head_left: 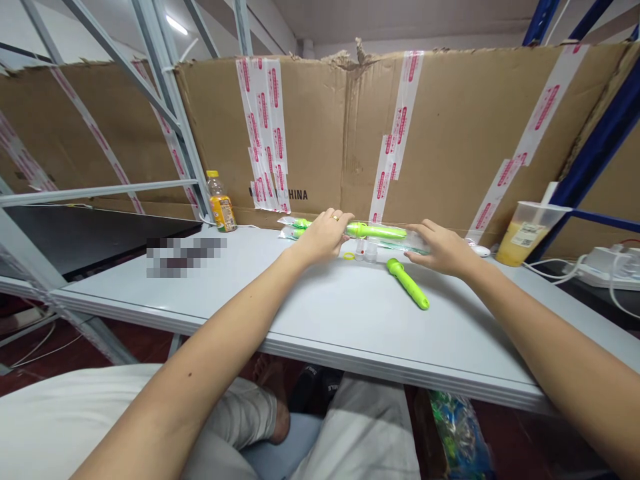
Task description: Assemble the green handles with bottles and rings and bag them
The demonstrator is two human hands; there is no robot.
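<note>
My left hand (326, 235) wraps over several bright green sticks in clear plastic sleeves (383, 231), which lie near the back of the table. A ring is on one of its fingers. At the other end, my right hand (437, 247) closes its fingers and thumb around the clear sleeve. Between and below the hands lies a loose green stick (409, 285), slanting toward me. A small yellow-green ring (349, 256) and a small clear plastic piece (370, 251) sit just in front of the sleeves. The exact kind of the green sticks cannot be made out.
A cardboard wall (310, 133) stands behind the white table (320, 300). An orange drink bottle (221, 203) is at the back left. A cup of yellow drink (525, 233) stands at right, near a power strip (605, 267). Below, a box holds plastic-wrapped green items (457, 427).
</note>
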